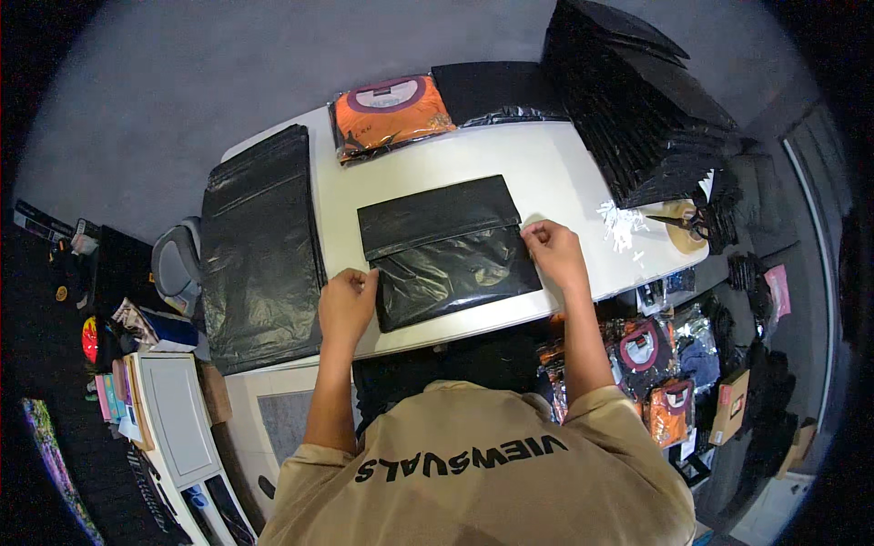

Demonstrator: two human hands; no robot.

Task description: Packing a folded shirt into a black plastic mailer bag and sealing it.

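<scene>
A black glossy plastic mailing bag (455,278) lies flat near the front of the white table (341,196), its upper part folded down as a wide flap (442,214). My left hand (348,302) is closed, thumb and finger pinching the bag's left edge just below the flap's lower corner. On the opposite side my right hand (557,253) pinches the right edge, close to the flap's other corner. What the bag contains is hidden.
Large black plastic bags (259,250) lie stacked on the left. Behind are a clear-wrapped orange shirt (391,109) and a black bag (496,91). A tall black stack (628,109) leans at right, near scissors (683,218) and white scraps (621,227). Wrapped garments (669,409) sit below.
</scene>
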